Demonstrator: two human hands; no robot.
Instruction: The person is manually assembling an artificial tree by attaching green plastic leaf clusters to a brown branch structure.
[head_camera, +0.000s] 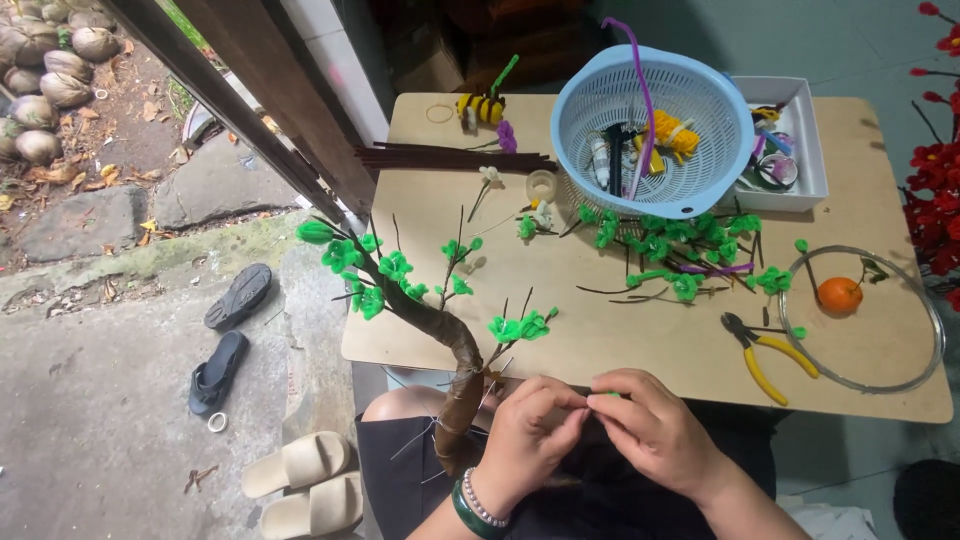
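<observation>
Both hands meet at the near edge of the table (620, 350), over the person's lap. The left hand (525, 440) has thumb and fingertips pinched together, and the right hand (655, 430) pinches against it from the other side; between them sits a tiny green bit (603, 396), most of it hidden by the fingers. A green bangle (464, 513) and a bead bracelet (484, 500) ring the left wrist.

Just left of the left hand rises the brown wrapped trunk (462, 385) of a craft tree, its base down by the lap, bare wires poking out beside it. The trunk leans away left, and its thin dark branches carry green tufts (345, 258) over the table's left edge.

Right of the hands, on the table, lie yellow-handled pliers (765, 355). Beyond them a clear round lid (925, 350) holds an orange fruit (839, 295). Farther back on the table, more green-tufted stems (680, 250) lie loose in front of a blue basket (610, 110), a purple pipe cleaner (640, 90) sticking out of it. A white tray (810, 130) sits touching the basket's right side. At the table's far left, a bundle of dark sticks (450, 158).
</observation>
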